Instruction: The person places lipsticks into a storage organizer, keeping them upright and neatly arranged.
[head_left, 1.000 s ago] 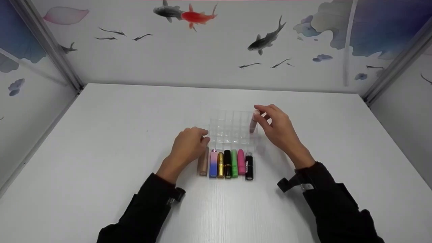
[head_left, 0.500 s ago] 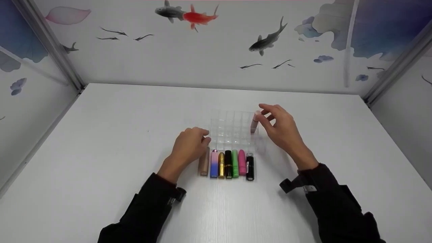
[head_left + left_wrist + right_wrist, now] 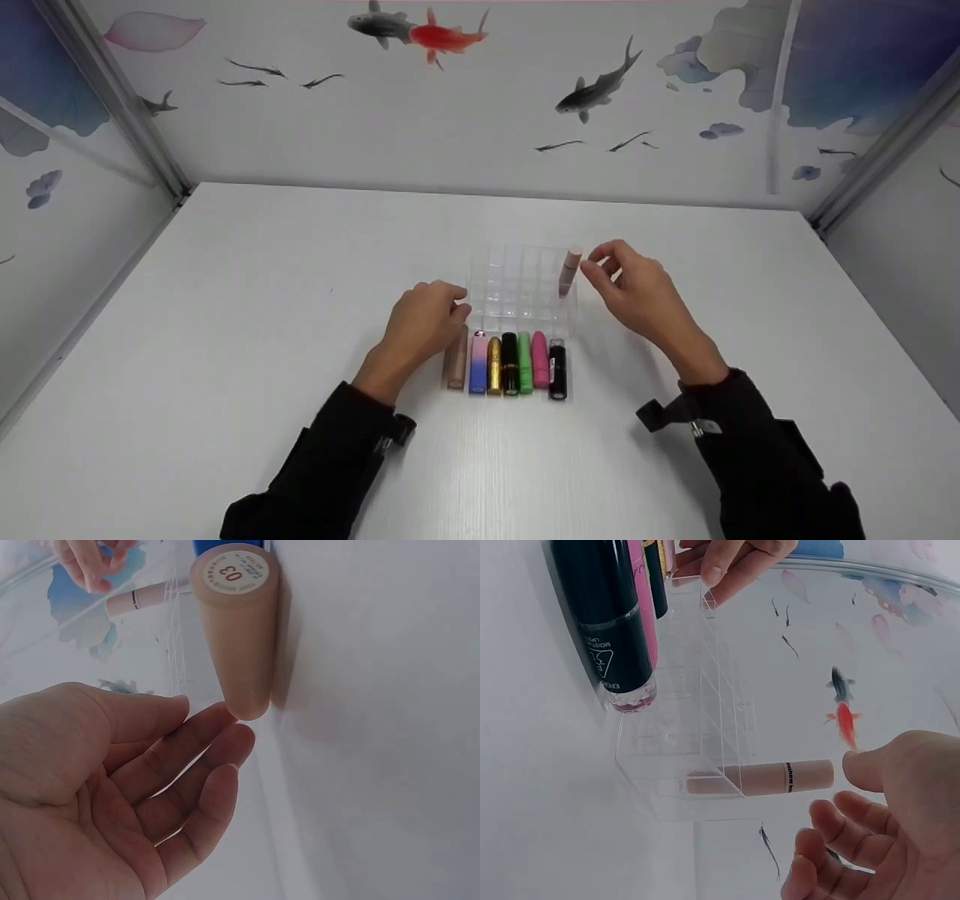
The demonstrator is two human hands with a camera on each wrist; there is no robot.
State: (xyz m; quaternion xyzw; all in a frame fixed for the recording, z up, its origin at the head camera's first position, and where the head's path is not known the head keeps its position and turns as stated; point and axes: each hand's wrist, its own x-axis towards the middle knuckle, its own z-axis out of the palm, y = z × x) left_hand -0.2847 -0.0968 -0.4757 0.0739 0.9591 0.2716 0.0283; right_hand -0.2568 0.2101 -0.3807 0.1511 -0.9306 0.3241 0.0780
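A clear compartmented lipstick organizer (image 3: 517, 296) stands on the white table. A pinkish-nude lip gloss tube (image 3: 570, 270) stands in a compartment along its right side, its upper part above the rim. My right hand (image 3: 630, 289) is just right of that tube, fingers loosely bent and holding nothing; in the right wrist view a gap shows between the thumb (image 3: 866, 769) and the tube's end (image 3: 810, 776). My left hand (image 3: 424, 319) has its thumb and fingertips right at the organizer's left wall, loosely bent. Under it, a tan tube (image 3: 244, 637) marked 03 lies on the table.
In front of the organizer lies a row of lipstick tubes: pink-blue (image 3: 478, 364), gold (image 3: 494, 366), black-gold (image 3: 510, 364), green (image 3: 525, 362), bright pink (image 3: 540, 360) and black with a clear end (image 3: 557, 369). White panels (image 3: 465, 150) with painted fish enclose the table's back and sides.
My right hand has let go of the nude lip gloss tube and drawn back to the right, leaving the tube standing in the organizer. My left hand has stayed at the organizer's left side.
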